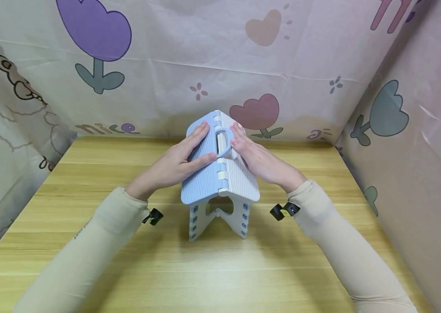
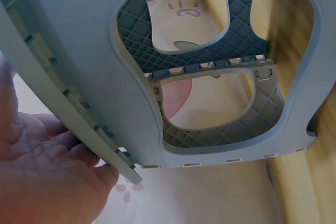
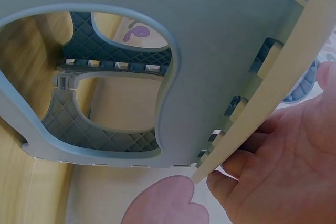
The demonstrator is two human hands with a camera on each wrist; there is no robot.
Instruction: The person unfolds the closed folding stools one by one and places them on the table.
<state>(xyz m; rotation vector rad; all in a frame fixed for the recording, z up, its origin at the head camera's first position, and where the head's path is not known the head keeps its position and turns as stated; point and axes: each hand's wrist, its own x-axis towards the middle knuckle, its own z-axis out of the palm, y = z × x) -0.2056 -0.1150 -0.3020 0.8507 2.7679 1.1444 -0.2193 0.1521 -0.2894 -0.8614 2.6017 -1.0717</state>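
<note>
A folding step stool stands on the table, its top bent into a peak with one light blue half and one white half. My left hand rests on the blue half, fingers spread and mostly straight, the thumb reaching to the handle at the ridge. On the white half lies my right hand, its fingers extended beside the handle. From below, the left wrist view shows the stool's leg panel and the left palm at the top's edge. The right wrist view mirrors this with the right palm.
The stool's legs stand on a wood-grain table. A printed cloth with flowers and hearts hangs behind the table and along both sides. Small black cameras are strapped at both wrists, over beige sleeves.
</note>
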